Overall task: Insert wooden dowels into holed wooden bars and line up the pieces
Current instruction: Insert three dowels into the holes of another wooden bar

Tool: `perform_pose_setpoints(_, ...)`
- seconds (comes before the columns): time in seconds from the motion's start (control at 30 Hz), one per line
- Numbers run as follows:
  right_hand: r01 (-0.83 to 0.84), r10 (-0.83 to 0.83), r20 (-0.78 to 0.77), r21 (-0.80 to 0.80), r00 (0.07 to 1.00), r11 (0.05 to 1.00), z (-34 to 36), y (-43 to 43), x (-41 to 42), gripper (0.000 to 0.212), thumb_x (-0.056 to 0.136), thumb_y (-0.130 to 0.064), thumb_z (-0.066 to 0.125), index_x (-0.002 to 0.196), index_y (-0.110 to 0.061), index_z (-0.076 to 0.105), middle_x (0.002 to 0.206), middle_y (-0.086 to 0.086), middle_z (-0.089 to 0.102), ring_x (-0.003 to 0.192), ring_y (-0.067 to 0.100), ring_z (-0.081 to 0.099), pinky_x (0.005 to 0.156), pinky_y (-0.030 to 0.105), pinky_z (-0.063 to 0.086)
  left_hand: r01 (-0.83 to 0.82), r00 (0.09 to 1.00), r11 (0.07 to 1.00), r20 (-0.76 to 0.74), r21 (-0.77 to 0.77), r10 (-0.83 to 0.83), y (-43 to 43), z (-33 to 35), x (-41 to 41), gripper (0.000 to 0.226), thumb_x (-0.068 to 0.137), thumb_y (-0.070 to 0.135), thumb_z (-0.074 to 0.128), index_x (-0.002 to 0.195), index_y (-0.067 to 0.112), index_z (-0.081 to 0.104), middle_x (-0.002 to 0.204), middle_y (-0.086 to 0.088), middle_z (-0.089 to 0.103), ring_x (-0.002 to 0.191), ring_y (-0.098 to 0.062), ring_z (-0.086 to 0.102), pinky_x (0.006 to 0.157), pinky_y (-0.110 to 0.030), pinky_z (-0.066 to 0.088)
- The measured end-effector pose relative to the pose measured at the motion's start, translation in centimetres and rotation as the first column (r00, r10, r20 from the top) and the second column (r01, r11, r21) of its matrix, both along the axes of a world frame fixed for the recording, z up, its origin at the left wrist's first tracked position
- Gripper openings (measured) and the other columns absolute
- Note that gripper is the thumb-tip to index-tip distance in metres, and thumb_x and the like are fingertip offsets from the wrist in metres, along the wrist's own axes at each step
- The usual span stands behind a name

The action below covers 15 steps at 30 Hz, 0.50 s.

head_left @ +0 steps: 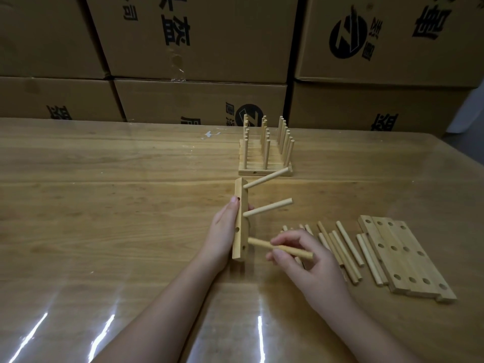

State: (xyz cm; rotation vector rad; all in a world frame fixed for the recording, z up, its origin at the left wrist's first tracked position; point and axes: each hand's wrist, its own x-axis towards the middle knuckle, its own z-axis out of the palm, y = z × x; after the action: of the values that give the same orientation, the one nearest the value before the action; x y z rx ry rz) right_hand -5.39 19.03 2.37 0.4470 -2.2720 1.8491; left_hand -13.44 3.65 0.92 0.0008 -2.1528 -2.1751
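The right hand is narrowed to a pinch, thumb and curled fingers closed round the back half of a pale round wooden dowel, and from where I stand everything turns on that stick's free tip. It points left at the lower end of a pale, long wooden bar, and the tip sits right at the bar's right-hand face. I cannot tell whether it has entered a hole or only touches the wood, since that face is turned away from view. The dowel's long axis runs roughly across the table, nearly square to the bar, whose own length runs away from the person. The push, I'd judge, has to go straight leftward along the stick. The left hand lies on the far side of the bar, gripping it on edge with the thumb along its left face and a fingertip showing round the right, so it can brace against that push. Two more matching dowels already stick out of the bar to the right, one near its far end and one at mid-length. Just right of the working hand lies a loose heap of spare dowels, and beyond them a flat group of holed wooden bars. Farther back on the glossy wooden table stands a row of finished bars with upright pegs, before a wall of brown cardboard boxes.
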Motion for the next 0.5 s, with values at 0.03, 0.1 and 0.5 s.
perform_pose_setpoints(0.03,-0.034,0.035,0.022,-0.049,0.999,0.998,0.0,-0.1,0.0,0.017,0.085,-0.008,0.063,0.087,-0.025,0.065,0.082,-0.001,0.071,0.078,0.010,0.066,0.072,0.020,0.051,0.001,1.000,1.000,0.011,0.012,-0.001,0.0,0.0,0.0,0.044,0.101,0.036,0.036,0.077,0.021,0.070,0.056,0.013,0.064,0.054,0.003,0.055,0.054,-0.013,0.042)
perform_pose_setpoints(0.1,-0.059,0.064,0.050,-0.087,0.997,0.994,-0.1,-0.3,0.0,0.014,0.085,-0.004,0.061,0.087,-0.017,0.065,0.079,0.003,0.072,0.069,0.013,0.066,0.067,0.019,0.051,0.020,0.999,0.999,0.040,0.048,-0.022,0.0,0.1,0.0,0.045,0.101,0.038,0.037,0.076,0.021,0.071,0.055,0.010,0.063,0.056,-0.005,0.054,0.057,-0.023,0.041)
perform_pose_setpoints(0.5,-0.127,0.116,0.085,0.135,0.990,0.983,-1.2,0.2,-0.9,0.022,0.089,-0.011,0.058,0.099,-0.029,0.066,0.085,-0.006,0.071,0.060,0.012,0.064,0.071,0.019,0.050,0.074,0.992,0.984,0.089,0.160,-0.089,-0.4,0.0,-0.1,0.045,0.095,0.046,0.042,0.083,0.016,0.073,0.051,0.002,0.056,0.045,-0.010,0.048,0.051,-0.029,0.035)
